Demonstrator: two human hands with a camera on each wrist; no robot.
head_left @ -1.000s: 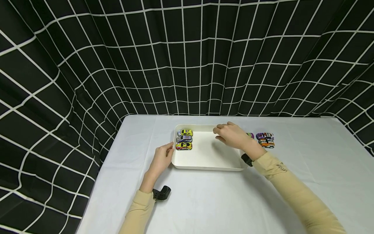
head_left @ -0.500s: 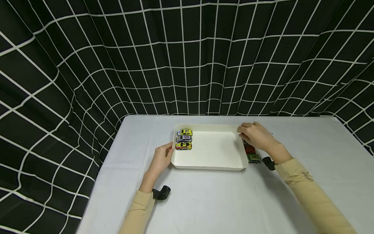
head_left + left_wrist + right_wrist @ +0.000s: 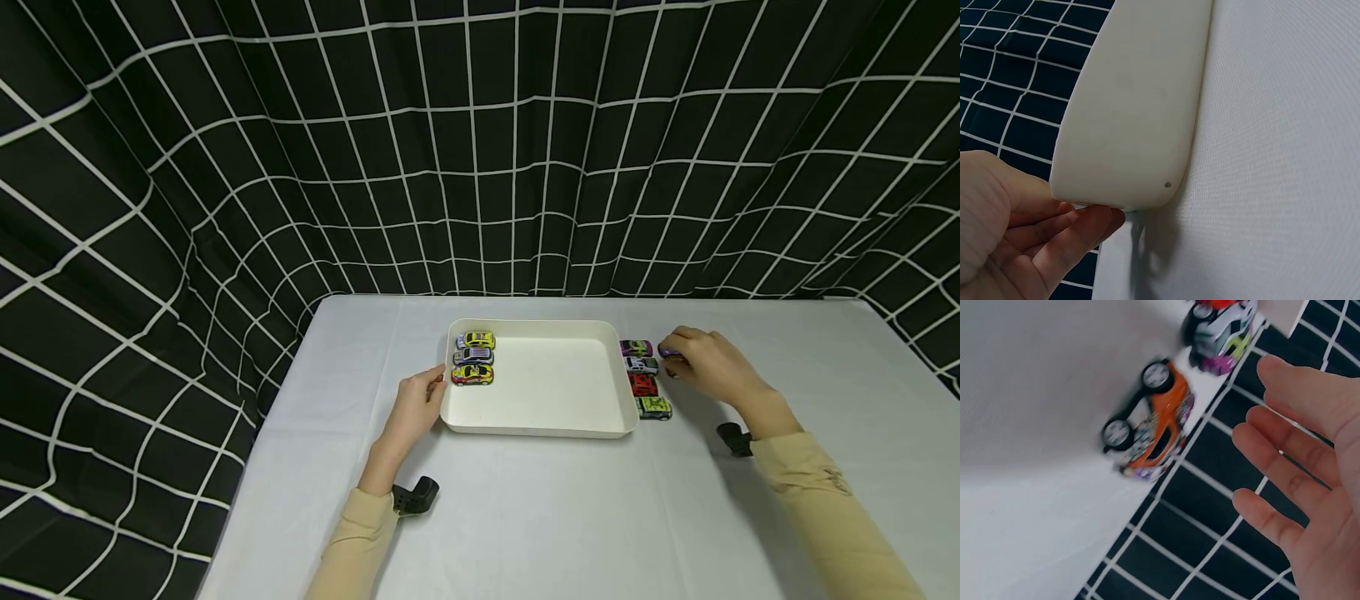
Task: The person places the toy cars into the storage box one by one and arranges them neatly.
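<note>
My left hand (image 3: 417,400) holds the left end of a shallow white tray (image 3: 540,432). In the left wrist view the thumb and fingers pinch the tray's end wall. Inside the tray, along its left side, lie three toy cars: a yellow one (image 3: 476,340), a silver one (image 3: 473,356) and a yellow-red one (image 3: 472,375). Over at the right, my right hand (image 3: 708,362) hovers by a purple toy car (image 3: 670,353), partly hidden under it. The right wrist view shows the fingers spread and holding nothing, beside an orange toy car (image 3: 1163,419).
Against the tray's right side stands a column of toy cars: a purple-green one (image 3: 637,347), a white one (image 3: 642,365), a red one (image 3: 643,385) and a green one (image 3: 655,407). A white cloth (image 3: 525,517) covers the table. A black gridded curtain (image 3: 510,167) hangs behind.
My right hand has moved right, from above the tray past its right edge to the outer toy cars, uncovering the column beside the tray. The left hand stays at the tray.
</note>
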